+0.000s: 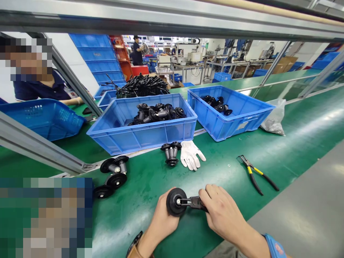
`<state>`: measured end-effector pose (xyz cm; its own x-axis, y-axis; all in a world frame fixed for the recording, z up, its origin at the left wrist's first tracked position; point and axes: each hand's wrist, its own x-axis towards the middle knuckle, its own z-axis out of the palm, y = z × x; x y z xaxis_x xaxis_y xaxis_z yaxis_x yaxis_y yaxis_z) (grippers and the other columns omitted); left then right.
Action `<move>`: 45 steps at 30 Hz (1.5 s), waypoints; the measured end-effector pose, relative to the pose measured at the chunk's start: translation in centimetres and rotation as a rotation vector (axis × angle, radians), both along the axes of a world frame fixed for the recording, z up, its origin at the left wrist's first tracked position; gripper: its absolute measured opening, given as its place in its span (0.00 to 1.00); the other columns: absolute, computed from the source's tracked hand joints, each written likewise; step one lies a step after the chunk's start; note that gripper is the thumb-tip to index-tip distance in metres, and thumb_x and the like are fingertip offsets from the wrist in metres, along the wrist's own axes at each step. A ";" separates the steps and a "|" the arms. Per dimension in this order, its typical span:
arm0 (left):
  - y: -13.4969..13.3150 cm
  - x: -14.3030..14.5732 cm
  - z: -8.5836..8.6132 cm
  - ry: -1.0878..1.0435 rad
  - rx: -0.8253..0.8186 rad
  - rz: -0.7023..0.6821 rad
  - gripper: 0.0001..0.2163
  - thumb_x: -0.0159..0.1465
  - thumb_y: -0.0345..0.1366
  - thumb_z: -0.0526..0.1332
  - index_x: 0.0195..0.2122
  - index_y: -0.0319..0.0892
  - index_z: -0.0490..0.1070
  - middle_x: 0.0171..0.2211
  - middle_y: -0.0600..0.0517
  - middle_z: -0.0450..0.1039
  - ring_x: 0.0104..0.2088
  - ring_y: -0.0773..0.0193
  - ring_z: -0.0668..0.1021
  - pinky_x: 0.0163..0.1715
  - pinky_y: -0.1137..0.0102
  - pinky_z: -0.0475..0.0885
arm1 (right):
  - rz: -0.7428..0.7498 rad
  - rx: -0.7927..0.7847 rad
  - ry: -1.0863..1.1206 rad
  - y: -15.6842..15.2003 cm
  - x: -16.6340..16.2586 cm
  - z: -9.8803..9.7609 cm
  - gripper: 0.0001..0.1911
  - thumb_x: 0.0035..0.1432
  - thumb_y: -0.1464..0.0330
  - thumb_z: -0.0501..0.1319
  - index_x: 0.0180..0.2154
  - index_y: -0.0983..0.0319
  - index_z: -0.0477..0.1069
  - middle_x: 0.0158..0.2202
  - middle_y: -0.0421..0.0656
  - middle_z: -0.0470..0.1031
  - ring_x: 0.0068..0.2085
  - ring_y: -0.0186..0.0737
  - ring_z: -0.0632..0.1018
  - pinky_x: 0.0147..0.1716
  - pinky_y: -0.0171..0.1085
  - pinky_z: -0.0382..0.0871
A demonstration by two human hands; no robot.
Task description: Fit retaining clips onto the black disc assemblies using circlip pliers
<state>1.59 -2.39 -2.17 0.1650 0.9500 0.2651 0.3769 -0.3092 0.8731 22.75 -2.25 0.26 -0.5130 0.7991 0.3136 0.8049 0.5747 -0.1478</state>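
My left hand (163, 216) is wrapped round a black roller (172, 203), whose round end faces up toward me with a small pale centre. My right hand (223, 209) is closed on a dark tool with a forked tip (194, 202). The two prongs of that tip reach over the roller's face and meet its centre; whether they grip anything there is too small to tell. Most of the tool's handle is hidden in my right hand. Both hands are above the green work surface (145, 200).
Black rollers (115, 170) stand at left, more (171, 154) beside a white glove (191, 156). Yellow-and-black pliers (255, 173) lie at right. Two blue bins (150, 136) (231, 129) hold black parts. A plastic bag (275, 118) sits behind. A person (40, 86) is at left; metal posts frame the bench.
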 end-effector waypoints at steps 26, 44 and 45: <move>0.0 -0.1 -1.9 -0.007 0.138 0.210 0.10 0.57 0.24 0.56 0.36 0.41 0.73 0.33 0.49 0.77 0.35 0.59 0.78 0.41 0.65 0.76 | -0.140 0.049 0.046 -1.7 -2.2 -1.2 0.14 0.49 0.81 0.56 0.35 0.57 0.62 0.31 0.41 0.63 0.32 0.44 0.61 0.33 0.41 0.49; -0.2 -0.1 -4.1 -0.132 -0.001 0.337 0.12 0.55 0.30 0.61 0.40 0.39 0.78 0.39 0.46 0.83 0.42 0.53 0.82 0.55 0.54 0.74 | -0.274 0.070 0.054 -3.7 -4.1 -2.0 0.12 0.52 0.79 0.56 0.34 0.57 0.59 0.29 0.41 0.62 0.30 0.44 0.62 0.33 0.42 0.48; -0.2 -0.1 -4.2 -0.137 -0.009 0.340 0.12 0.55 0.30 0.61 0.41 0.39 0.78 0.40 0.45 0.83 0.43 0.52 0.82 0.56 0.52 0.73 | -0.273 0.074 0.055 -3.7 -4.1 -2.1 0.12 0.52 0.79 0.56 0.34 0.57 0.59 0.29 0.41 0.62 0.29 0.44 0.62 0.32 0.42 0.48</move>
